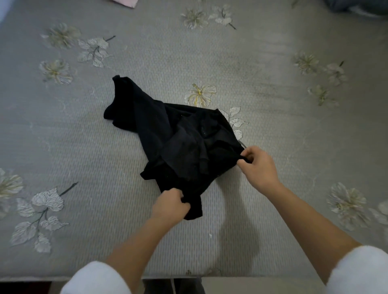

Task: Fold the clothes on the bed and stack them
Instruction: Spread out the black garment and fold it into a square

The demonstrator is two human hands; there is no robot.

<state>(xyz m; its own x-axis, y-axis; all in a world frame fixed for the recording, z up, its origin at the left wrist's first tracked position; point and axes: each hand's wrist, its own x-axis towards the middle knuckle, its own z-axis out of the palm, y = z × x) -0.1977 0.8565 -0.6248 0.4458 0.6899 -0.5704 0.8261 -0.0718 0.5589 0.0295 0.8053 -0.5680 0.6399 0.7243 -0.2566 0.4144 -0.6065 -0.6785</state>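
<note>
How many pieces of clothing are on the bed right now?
3: a black garment in the middle of the bed; a pink piece at the far edge; a dark bundle in the far right corner. More may be hidden.

Counts: bed (pixel 273 136), 1. Black garment (pixel 159 130), 1, centre. Hands, 2: left hand (pixel 169 204) at 6 o'clock, right hand (pixel 259 165) at 4 o'clock. White sleeves (pixel 96 279), 2. Pink cloth (pixel 126 2), 1, at 11 o'clock. Dark cloth (pixel 357 7), 1, at 1 o'clock.
</note>
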